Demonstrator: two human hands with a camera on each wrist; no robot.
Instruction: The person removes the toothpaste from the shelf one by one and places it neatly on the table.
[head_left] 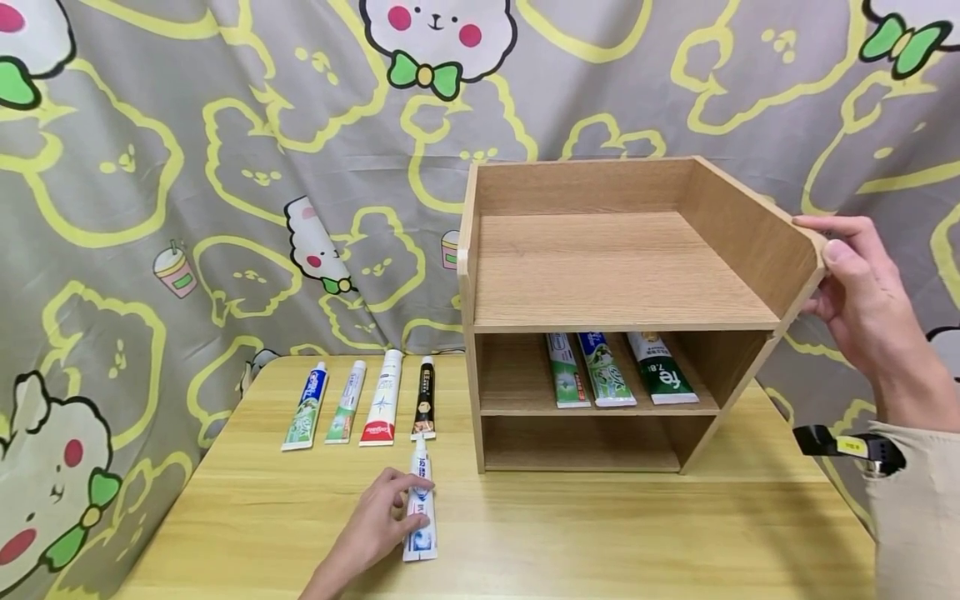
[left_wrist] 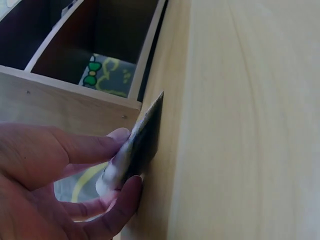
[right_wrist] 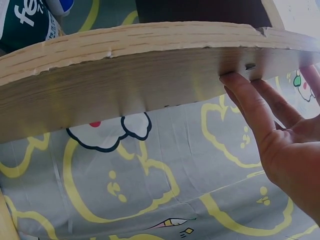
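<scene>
My left hand (head_left: 378, 517) pinches a white and blue toothpaste tube (head_left: 422, 533) between thumb and fingers, at the front of the row; in the left wrist view the tube (left_wrist: 132, 150) is seen edge-on, tilted in the hand (left_wrist: 65, 175). My right hand (head_left: 862, 300) holds the top of the right side panel of a wooden shelf (head_left: 600, 327), thumb inside and fingers outside. In the right wrist view, fingertips of the hand (right_wrist: 285, 120) touch the panel's outer face (right_wrist: 150, 82). Three tubes, one of them dark green (head_left: 663, 375), lie in the shelf's middle compartment.
Left of the shelf on the table (head_left: 247, 517) lie a blue-green tube (head_left: 306, 408), a slim green-white tube (head_left: 347, 404), a white-red tube (head_left: 382, 400) and a black tube (head_left: 425, 400). A patterned curtain (head_left: 300, 167) hangs behind.
</scene>
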